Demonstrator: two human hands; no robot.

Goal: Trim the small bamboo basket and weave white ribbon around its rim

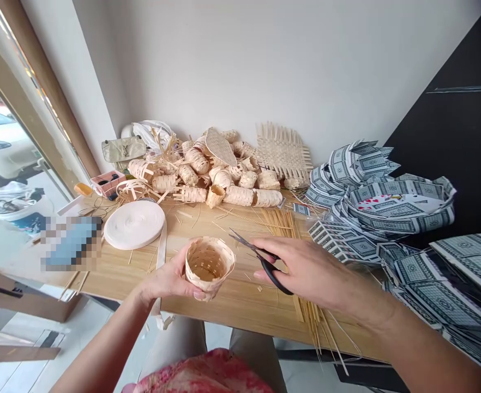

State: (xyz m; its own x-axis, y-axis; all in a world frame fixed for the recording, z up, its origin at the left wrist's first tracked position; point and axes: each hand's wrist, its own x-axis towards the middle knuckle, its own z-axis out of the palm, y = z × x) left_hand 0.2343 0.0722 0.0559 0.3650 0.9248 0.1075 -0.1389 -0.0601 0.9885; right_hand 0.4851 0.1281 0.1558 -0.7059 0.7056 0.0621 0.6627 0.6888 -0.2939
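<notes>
A small woven basket [203,284] of pale strips sits in my left hand [173,278], its open top facing up and toward me. The fingers wrap round its left side and the thumb presses its front. My right hand [293,267] holds black-handled scissors [267,262] just right of the basket. The scissor blades are slightly parted, point up and left, and do not touch the basket. Small cut scraps lie on the wooden table [240,297] beneath.
Many woven cylinders [240,195] and a flat woven piece [283,150] are piled by the wall. A white strip roll [134,224] lies left. Thin sticks [281,224] run beneath my right hand. Folded-card baskets [404,202] crowd the right.
</notes>
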